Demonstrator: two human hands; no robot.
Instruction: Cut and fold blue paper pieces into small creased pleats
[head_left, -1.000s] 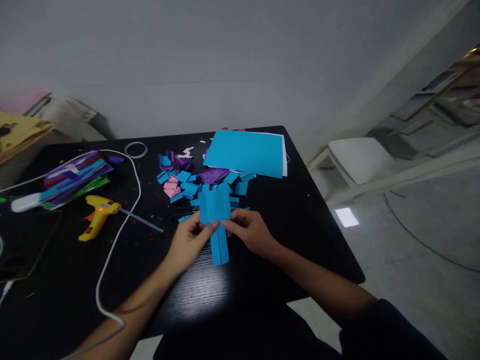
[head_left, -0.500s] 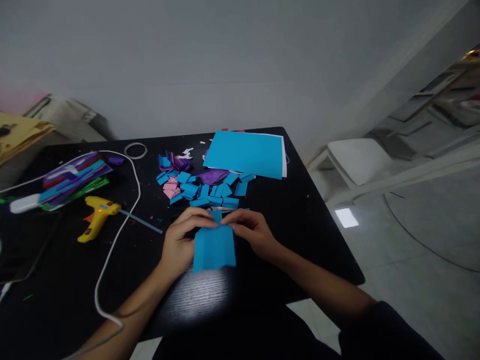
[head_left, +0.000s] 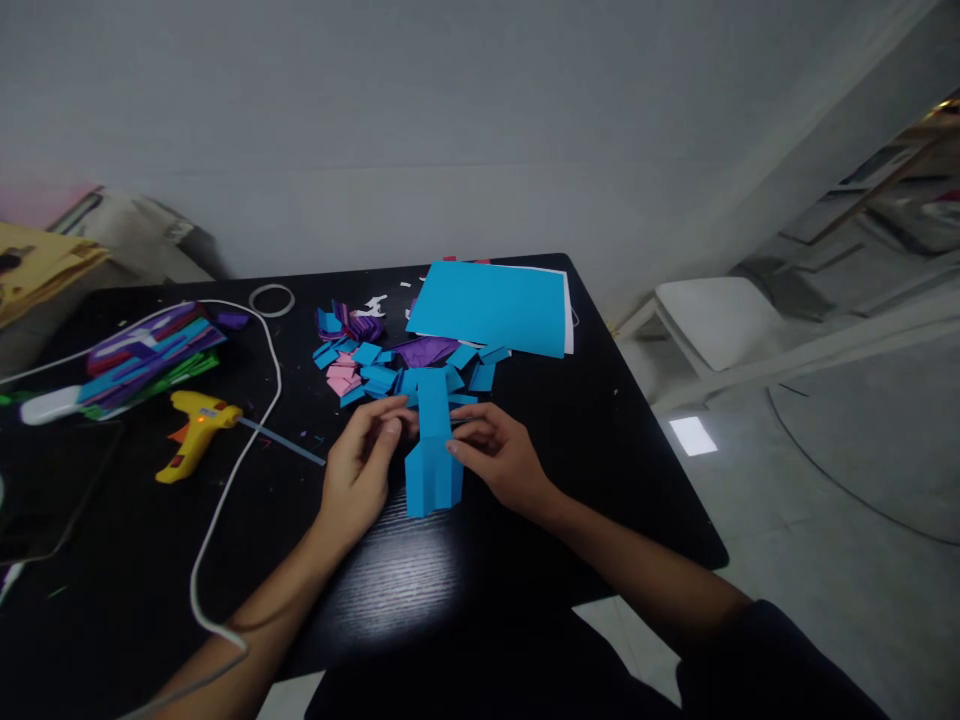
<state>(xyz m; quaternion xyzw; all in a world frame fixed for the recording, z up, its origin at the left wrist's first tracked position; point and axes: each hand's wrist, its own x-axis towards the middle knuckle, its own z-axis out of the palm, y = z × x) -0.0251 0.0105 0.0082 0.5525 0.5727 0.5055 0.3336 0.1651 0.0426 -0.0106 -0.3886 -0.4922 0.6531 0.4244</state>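
A folded blue paper strip (head_left: 435, 410) stands lengthwise between my two hands, its upper part narrow and its near end wider with upright creases. My right hand (head_left: 499, 455) pinches its right edge, thumb on the near face and the other fingers curled behind. Left of the strip, my left hand (head_left: 360, 465) has its fingers half curled and parted from the thumb. Its fingertips reach close to the paper's left side; whether they touch is unclear. Just beyond lie several small folded blue paper pieces (head_left: 379, 378) and pink pieces (head_left: 343, 376).
Blue sheets (head_left: 491, 305) lie at the back of the black table (head_left: 585, 440). To the left are a yellow glue gun (head_left: 196, 430) with a glue stick, a white cable (head_left: 225, 500), a tape ring (head_left: 271, 300) and bundled coloured paper (head_left: 150, 360). A white chair (head_left: 716, 320) stands right.
The blue paper has gone from a broad, flatter sheet to a narrower folded form reaching farther from me. My left hand has come off its left side, thumb now showing.
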